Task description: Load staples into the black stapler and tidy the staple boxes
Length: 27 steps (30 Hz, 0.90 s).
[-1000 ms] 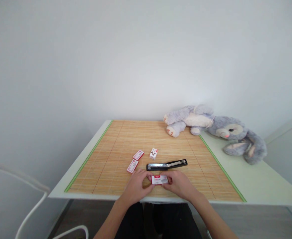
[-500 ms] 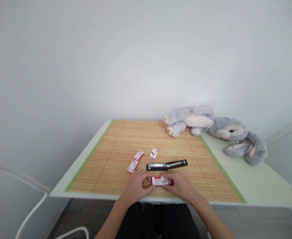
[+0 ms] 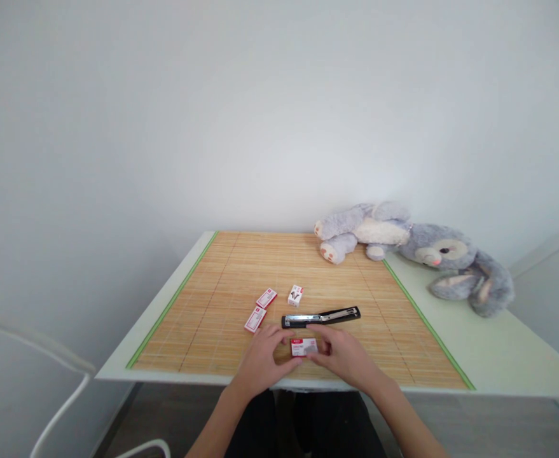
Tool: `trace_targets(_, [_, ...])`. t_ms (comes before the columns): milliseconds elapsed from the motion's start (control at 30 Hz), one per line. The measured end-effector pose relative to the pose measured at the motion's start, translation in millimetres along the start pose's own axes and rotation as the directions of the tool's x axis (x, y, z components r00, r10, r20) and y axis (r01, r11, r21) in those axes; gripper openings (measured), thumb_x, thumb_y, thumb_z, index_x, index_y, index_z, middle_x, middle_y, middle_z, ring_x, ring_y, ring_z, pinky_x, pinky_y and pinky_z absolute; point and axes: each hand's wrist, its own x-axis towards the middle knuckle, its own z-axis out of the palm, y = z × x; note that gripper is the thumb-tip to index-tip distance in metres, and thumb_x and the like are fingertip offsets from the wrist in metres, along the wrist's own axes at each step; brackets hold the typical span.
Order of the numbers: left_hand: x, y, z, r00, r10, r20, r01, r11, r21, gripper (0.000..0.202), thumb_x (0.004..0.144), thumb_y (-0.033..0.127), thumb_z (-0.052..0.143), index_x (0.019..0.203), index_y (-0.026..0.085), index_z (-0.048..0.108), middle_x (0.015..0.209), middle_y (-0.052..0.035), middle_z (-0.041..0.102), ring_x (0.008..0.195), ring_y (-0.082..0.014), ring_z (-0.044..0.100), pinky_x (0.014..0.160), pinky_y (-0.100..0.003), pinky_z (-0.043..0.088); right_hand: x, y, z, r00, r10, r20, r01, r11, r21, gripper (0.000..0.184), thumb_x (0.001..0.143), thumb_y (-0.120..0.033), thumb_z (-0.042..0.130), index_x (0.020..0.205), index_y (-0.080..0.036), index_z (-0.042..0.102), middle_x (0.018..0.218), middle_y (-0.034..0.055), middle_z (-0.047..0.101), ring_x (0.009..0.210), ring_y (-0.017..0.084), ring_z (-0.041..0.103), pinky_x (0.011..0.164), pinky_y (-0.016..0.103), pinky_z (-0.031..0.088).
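Box (image 3: 304, 346), red and white, sits just nearer the person than the stapler (image 3: 320, 316), pinched by its ends: the left hand (image 3: 262, 359) closes thumb and fingers on its left end, the right hand (image 3: 343, 356) on its right. Whether it touches the mat (image 3: 222, 280) cannot be told. Left of the stapler lie two flat packs (image 3: 255, 319); an upright pack (image 3: 295, 295) stands just behind it. Far behind and right of the stapler sprawls a plush rabbit (image 3: 417, 251).
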Motion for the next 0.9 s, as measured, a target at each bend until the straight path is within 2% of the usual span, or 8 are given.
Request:
trace_targets(67, [-2, 3, -0.4, 0.999, 0.006, -0.035, -0.003, 0.997, 0.074, 0.042, 0.087, 0.046, 0.072, 0.126, 0.033, 0.066, 0.121, -0.0064, 0.064, 0.115, -0.0276, 0.058, 0.102, -0.045, 0.046, -2, 14, -13, 0.990, 0.041, -0.136, -0.039, 0.999, 0.019, 0.055, 0.089, -0.046, 0.069, 0.141, -0.029, 0.060, 0.069, -0.0035, 0.060, 0.063, 0.017, 0.057, 0.060, 0.027, 0.035])
trace_targets(133, [-4, 5, 0.3, 0.998, 0.009, -0.066, 0.002, 0.985, 0.170, 0.044, 0.090, 0.045, 0.068, 0.133, 0.034, 0.063, 0.133, -0.0080, 0.059, 0.126, -0.0307, 0.052, 0.109, -0.051, 0.040, -4, 35, -29, 0.952, 0.093, -0.293, -0.085, 0.996, 0.039, 0.059, 0.091, -0.053, 0.065, 0.143, -0.026, 0.058, 0.065, -0.0044, 0.054, 0.060, 0.017, 0.054, 0.061, 0.028, 0.036])
trace_targets(200, [-4, 6, 1.9, 0.996, 0.009, -0.092, 0.015, 0.967, 0.256, 0.047, 0.092, 0.046, 0.065, 0.138, 0.036, 0.060, 0.143, -0.0084, 0.053, 0.135, -0.0335, 0.045, 0.115, -0.057, 0.033, -5, 57, -44, 0.915, 0.150, -0.375, -0.120, 0.988, 0.102, 0.066, 0.090, -0.057, 0.065, 0.146, -0.023, 0.055, 0.063, -0.0057, 0.050, 0.059, 0.016, 0.051, 0.061, 0.029, 0.038])
trace_targets(300, [-4, 6, 3.9, 0.995, 0.017, -0.098, 0.015, 0.948, 0.317, 0.047, 0.095, 0.048, 0.061, 0.141, 0.038, 0.057, 0.148, -0.0069, 0.050, 0.140, -0.0334, 0.039, 0.120, -0.061, 0.022, -3, 88, -56, 0.936, 0.180, -0.304, -0.102, 0.961, 0.256, 0.079, 0.085, -0.061, 0.069, 0.149, -0.020, 0.050, 0.066, -0.0060, 0.051, 0.061, 0.016, 0.050, 0.062, 0.029, 0.041])
trace_targets(433, [-2, 6, 4.8, 0.997, 0.022, -0.070, 0.001, 0.948, 0.317, 0.050, 0.095, 0.051, 0.059, 0.143, 0.038, 0.054, 0.147, -0.0056, 0.051, 0.141, -0.0318, 0.039, 0.122, -0.061, 0.018, 5, 104, -58, 0.971, 0.128, -0.203, -0.041, 0.922, 0.384, 0.065, 0.084, -0.064, 0.068, 0.131, -0.019, 0.065, 0.071, -0.0046, 0.048, 0.064, 0.014, 0.046, 0.060, 0.028, 0.038])
trace_targets(567, [-1, 5, 6.2, 0.997, 0.023, -0.078, 0.004, 0.947, 0.322, 0.055, 0.092, 0.057, 0.063, 0.142, 0.038, 0.056, 0.146, -0.0065, 0.052, 0.141, -0.0335, 0.039, 0.122, -0.063, 0.016, 21, 87, -63, 0.973, 0.075, -0.219, 0.016, 0.923, 0.385, 0.054, 0.084, -0.060, 0.071, 0.120, -0.020, 0.070, 0.072, -0.0046, 0.047, 0.066, 0.014, 0.046, 0.062, 0.028, 0.038])
trace_targets(700, [-1, 5, 7.1, 0.997, 0.025, -0.076, 0.001, 0.945, 0.326, 0.055, 0.091, 0.058, 0.063, 0.142, 0.038, 0.056, 0.146, -0.0070, 0.052, 0.141, -0.0334, 0.039, 0.123, -0.065, 0.013, 43, 49, -66, 0.987, 0.005, -0.159, 0.047, 0.946, 0.322, 0.050, 0.082, -0.060, 0.074, 0.112, -0.020, 0.071, 0.070, -0.0043, 0.051, 0.066, 0.014, 0.047, 0.062, 0.026, 0.039])
trace_targets(900, [-1, 5, 7.1, 0.996, 0.026, -0.081, 0.002, 0.945, 0.327, 0.056, 0.090, 0.057, 0.066, 0.142, 0.039, 0.056, 0.143, -0.0075, 0.053, 0.140, -0.0339, 0.040, 0.122, -0.067, 0.014, 78, -4, -42, 0.986, -0.166, -0.009, 0.164, 0.965, 0.202, 0.034, 0.083, -0.051, 0.075, 0.094, -0.019, 0.071, 0.066, -0.0061, 0.051, 0.062, 0.011, 0.045, 0.059, 0.024, 0.034])
